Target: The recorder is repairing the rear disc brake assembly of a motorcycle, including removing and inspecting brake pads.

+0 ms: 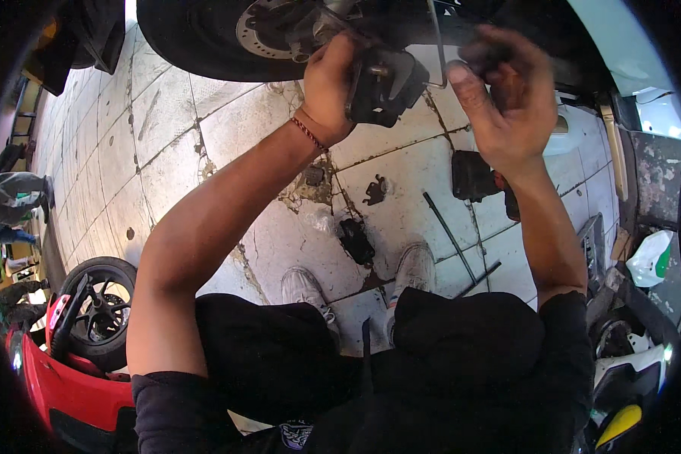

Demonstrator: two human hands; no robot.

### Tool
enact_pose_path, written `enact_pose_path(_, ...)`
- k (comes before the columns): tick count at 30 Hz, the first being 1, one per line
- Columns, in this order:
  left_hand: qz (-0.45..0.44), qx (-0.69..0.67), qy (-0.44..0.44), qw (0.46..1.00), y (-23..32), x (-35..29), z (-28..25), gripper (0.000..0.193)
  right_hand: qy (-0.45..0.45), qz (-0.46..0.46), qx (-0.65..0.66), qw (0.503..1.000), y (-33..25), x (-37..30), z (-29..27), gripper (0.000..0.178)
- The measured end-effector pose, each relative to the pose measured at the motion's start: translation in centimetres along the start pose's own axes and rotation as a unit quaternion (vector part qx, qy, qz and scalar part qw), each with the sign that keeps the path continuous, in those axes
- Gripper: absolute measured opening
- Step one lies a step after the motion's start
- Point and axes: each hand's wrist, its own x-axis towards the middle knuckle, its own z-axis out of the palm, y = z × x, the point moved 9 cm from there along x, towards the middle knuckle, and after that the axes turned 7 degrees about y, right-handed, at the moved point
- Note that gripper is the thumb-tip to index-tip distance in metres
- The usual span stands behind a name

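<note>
My left hand (331, 87) is closed around a black, boxy part that looks like a brake caliper (386, 87), held beside the wheel's brake disc (263, 30). A thin L-shaped rod, like a hex key (440, 49), hangs just right of the caliper with its bent end low. My right hand (511, 106) is raised to the right of that rod, thumb stretched toward it and fingers apart and blurred. I see no grip on the rod. Below on the tiles lie a small dark bracket-like piece (375, 189) and a black blocky part (356, 241).
A dark T-shaped bar tool (450, 236) lies right of my shoes. A black and red power tool (473, 175) rests under my right forearm. A dark tyre (189, 45) spans the top. Red bodywork (76, 386) and a wheel (102, 310) stand left, a white jug (649, 259) right.
</note>
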Motion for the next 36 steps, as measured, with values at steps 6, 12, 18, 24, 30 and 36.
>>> enact_pose_path(6,0.035,0.093,0.006,0.995,0.4,0.4,-0.5,0.035,-0.159,0.393,0.055,0.904,3.7,-2.1,2.5,0.037)
enact_pose_path(12,-0.036,0.093,0.025,0.995,0.1,0.0,-0.3,0.047,-0.067,0.23,-0.153,0.959,2.7,-0.9,1.9,0.028)
enact_pose_path(18,0.258,0.5,-0.028,0.827,3.8,-0.8,2.3,0.047,-0.09,0.222,0.053,0.969,2.7,-0.5,0.4,0.023)
enact_pose_path(24,-0.161,-0.091,-0.025,0.982,-0.8,-1.1,-0.1,0.035,-0.149,0.247,0.421,0.86,0.5,-4.3,1.9,0.024)
enact_pose_path(30,-0.039,0.197,-0.026,0.979,0.7,-0.4,-1.4,0.041,-0.095,0.343,0.209,0.911,2.0,-4.8,2.2,0.033)
enact_pose_path(36,-0.172,-0.114,-0.092,0.974,-0.1,-1.3,0.8,0.044,-0.141,0.155,0.059,0.976,0.4,-2.8,2.2,0.032)
